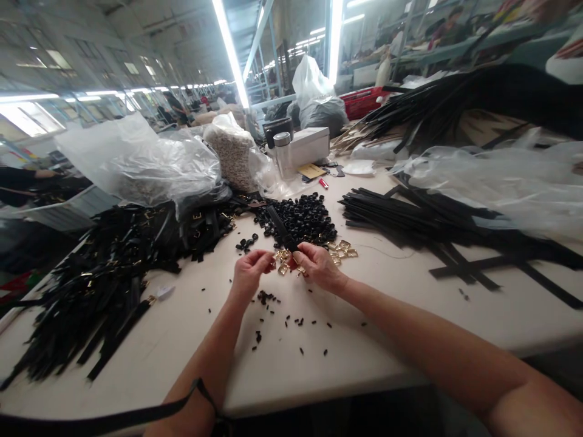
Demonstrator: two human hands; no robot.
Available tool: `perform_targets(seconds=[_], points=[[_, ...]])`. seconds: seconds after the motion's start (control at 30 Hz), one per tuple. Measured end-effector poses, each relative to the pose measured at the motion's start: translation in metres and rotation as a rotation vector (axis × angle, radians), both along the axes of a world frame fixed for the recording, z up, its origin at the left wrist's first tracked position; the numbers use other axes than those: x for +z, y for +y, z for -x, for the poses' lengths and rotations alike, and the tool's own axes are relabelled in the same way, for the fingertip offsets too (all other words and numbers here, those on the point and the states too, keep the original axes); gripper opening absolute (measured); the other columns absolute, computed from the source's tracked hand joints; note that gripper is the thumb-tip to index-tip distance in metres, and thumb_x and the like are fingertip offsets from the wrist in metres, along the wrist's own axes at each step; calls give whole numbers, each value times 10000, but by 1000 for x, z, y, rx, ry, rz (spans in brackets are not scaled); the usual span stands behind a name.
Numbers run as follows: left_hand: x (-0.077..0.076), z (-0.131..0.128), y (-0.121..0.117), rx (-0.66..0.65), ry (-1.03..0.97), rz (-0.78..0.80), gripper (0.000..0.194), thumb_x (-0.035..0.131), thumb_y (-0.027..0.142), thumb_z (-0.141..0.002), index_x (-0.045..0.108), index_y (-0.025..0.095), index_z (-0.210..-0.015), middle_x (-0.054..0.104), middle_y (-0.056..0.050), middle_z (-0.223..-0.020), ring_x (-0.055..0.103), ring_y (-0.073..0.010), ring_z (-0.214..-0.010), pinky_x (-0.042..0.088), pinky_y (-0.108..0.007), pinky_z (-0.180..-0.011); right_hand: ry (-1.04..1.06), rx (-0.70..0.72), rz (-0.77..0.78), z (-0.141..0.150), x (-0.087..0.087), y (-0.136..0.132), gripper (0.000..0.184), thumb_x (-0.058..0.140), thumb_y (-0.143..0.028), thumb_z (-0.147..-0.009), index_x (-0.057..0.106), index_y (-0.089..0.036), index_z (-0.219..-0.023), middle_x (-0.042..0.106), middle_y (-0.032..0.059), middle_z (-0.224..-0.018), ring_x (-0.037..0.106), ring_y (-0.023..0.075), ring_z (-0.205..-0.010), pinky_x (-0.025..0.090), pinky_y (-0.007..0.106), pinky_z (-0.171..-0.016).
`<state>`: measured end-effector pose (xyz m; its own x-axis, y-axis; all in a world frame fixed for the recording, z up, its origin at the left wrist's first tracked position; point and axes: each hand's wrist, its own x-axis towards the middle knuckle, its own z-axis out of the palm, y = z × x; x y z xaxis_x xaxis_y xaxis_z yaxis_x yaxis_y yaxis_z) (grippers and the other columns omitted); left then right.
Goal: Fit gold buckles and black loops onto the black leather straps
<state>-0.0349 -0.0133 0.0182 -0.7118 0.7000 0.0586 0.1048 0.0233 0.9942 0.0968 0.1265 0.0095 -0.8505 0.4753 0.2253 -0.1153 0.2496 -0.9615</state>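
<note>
My right hand (321, 267) grips a short black strap (280, 226) between thumb and fingers; the strap points up and away over the pile of black loops (310, 215). My left hand (252, 270) is closed in a pinch just to the left, with a gold buckle (276, 257) at its fingertips. Between and behind the hands lie more gold buckles (342, 249), partly covered by my right hand. Small black bits (266, 297) are scattered on the table (373, 358) below the hands.
Buckled black straps (122, 267) heap at the left, and flat black strips (401, 212) lie at the right under plastic sheeting (496, 182). Behind stand full plastic bags (159, 161), a glass jar (283, 155), a white box (310, 145) and a red lighter-like object (323, 183).
</note>
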Motion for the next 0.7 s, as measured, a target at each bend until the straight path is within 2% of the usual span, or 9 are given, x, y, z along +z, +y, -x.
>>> perform_targets(seconds=[0.07,0.17,0.27,0.33,0.4,0.47,0.6,0.7], points=[[0,30,-9,122,105,44,275,716,412,-726,705,160,-835,692,-58,-753,618,-154,-631,476,-252,-602,-20,17,-3,-1,1,1,214,481,-304,-883,545,-158,-740,671,31,-718,621,122,-629,462,232,-609],[-4,68,-17,185,499,310,140,670,312,-735,703,189,-795,683,-42,-785,617,-178,-709,476,-288,-695,-36,23,-61,-2,4,2,207,492,-287,-884,554,-161,-732,678,26,-697,619,112,-619,462,218,-605],[-7,88,-15,96,867,574,103,613,227,-742,709,211,-775,680,-51,-877,606,-203,-805,463,-322,-795,-47,19,-89,-2,4,3,205,496,-267,-880,551,-161,-713,679,21,-680,603,97,-588,451,201,-576],[-7,92,-10,23,968,639,116,597,230,-750,710,211,-768,676,-65,-908,602,-218,-833,456,-338,-825,-69,27,-79,-1,3,3,204,497,-262,-876,545,-160,-705,676,21,-669,590,90,-557,437,190,-538],[-5,90,-6,14,976,622,97,614,244,-735,700,202,-717,671,-77,-889,599,-228,-828,451,-354,-837,-93,35,-47,0,1,3,206,501,-269,-873,534,-161,-701,672,22,-660,591,89,-537,425,181,-502],[-4,79,-4,34,819,528,105,650,280,-716,683,189,-676,664,-75,-807,597,-224,-772,462,-357,-794,-114,44,1,1,-1,2,203,508,-283,-872,522,-162,-709,670,21,-653,605,94,-528,417,174,-471],[-7,34,-2,-2,75,160,270,719,424,-706,676,162,-753,651,-40,-701,599,-168,-656,479,-284,-638,-120,87,54,2,-6,-1,207,525,-318,-874,526,-160,-740,661,11,-634,611,95,-500,428,173,-449],[-9,1,2,32,-289,-54,332,804,420,-630,679,144,-767,665,-32,-715,599,-126,-628,484,-239,-617,-98,113,48,2,-8,-3,213,524,-326,-882,530,-156,-754,659,8,-629,610,90,-494,452,176,-466]])
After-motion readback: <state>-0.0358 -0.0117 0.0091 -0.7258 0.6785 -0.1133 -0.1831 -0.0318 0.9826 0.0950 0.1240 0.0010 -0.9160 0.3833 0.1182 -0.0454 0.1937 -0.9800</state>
